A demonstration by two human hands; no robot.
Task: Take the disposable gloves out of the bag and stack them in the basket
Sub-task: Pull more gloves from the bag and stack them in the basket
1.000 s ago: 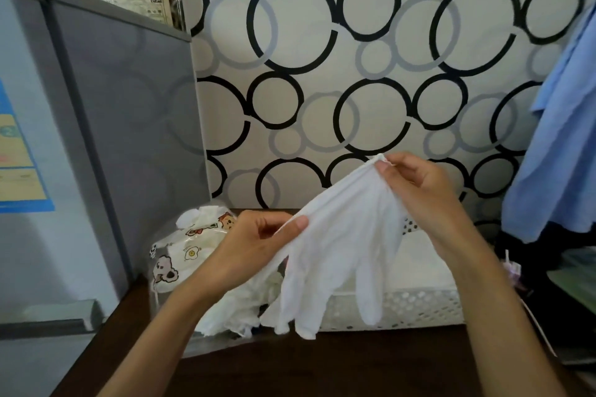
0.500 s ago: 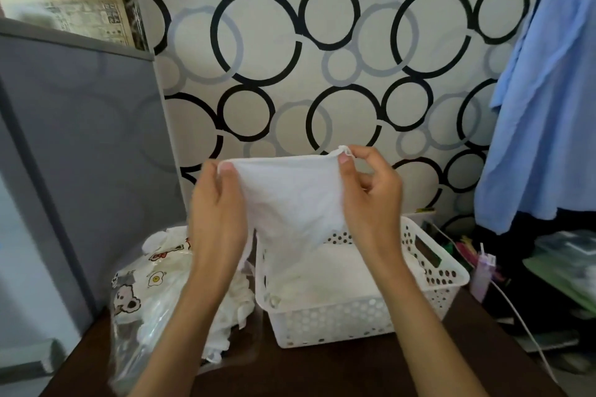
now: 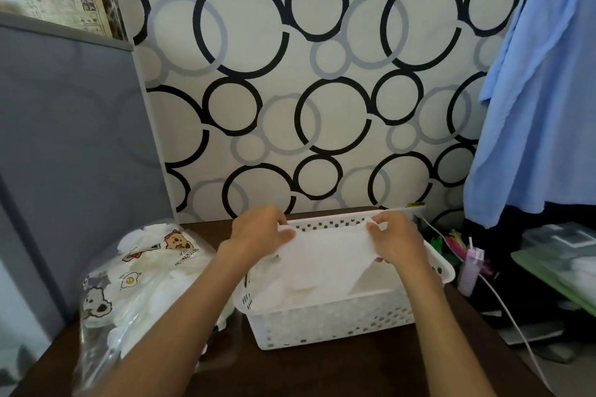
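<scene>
Pinching a thin white glove (image 3: 325, 255) by its cuff edge, the left hand (image 3: 258, 232) and the right hand (image 3: 398, 243) hold it stretched flat over the open top of the basket (image 3: 335, 322), each with fingers curled onto a corner of the limp, papery sheet. Its lower part droops onto other white gloves already lying inside. That basket is white rectangular plastic, its walls punched with rows of round holes, and it sits on the dark brown wooden bench (image 3: 354, 371). Just left of it lies a crinkly clear plastic bag (image 3: 135, 287) stuffed with more white gloves and printed with cartoon bears and fried eggs; its small lettering is too blurred to read. Behind, wallpaper (image 3: 290, 90) shows black and grey rings.
</scene>
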